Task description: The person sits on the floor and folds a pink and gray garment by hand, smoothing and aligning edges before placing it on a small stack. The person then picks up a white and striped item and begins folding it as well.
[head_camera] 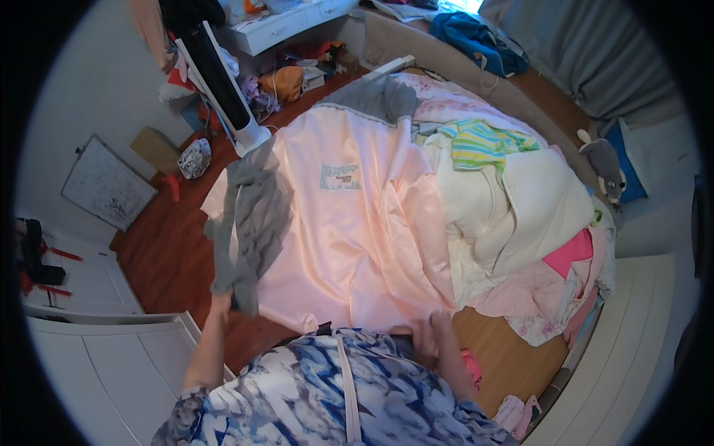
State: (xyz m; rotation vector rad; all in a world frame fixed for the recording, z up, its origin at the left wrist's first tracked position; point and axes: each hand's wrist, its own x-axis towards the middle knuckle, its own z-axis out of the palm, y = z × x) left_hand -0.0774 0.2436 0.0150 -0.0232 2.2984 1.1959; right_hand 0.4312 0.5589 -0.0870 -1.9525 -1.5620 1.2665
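A pink satin cover (334, 234) with grey trim lies spread over the bed, with folds towards its right side; a silvery patch (341, 177) on it bears writing. At the cover's left edge hangs a ruffled grey fabric border (251, 223), and my left hand (221, 304) grips its lower end. My right hand (432, 337) is at the near right corner of the satin, close to my body; blur hides whether its fingers hold the edge. A cream quilt (502, 206) lies rumpled to the right of the cover, with a striped garment (485, 145) on top.
A white tower fan (251, 136) stands at the bed's far left. A foil-like ball (195, 158) and a cardboard box (155, 149) are on the red floor. White cabinet doors (111, 368) stand near left. Pink bedding (519, 301) hangs over bare wooden boards (507, 357) at right.
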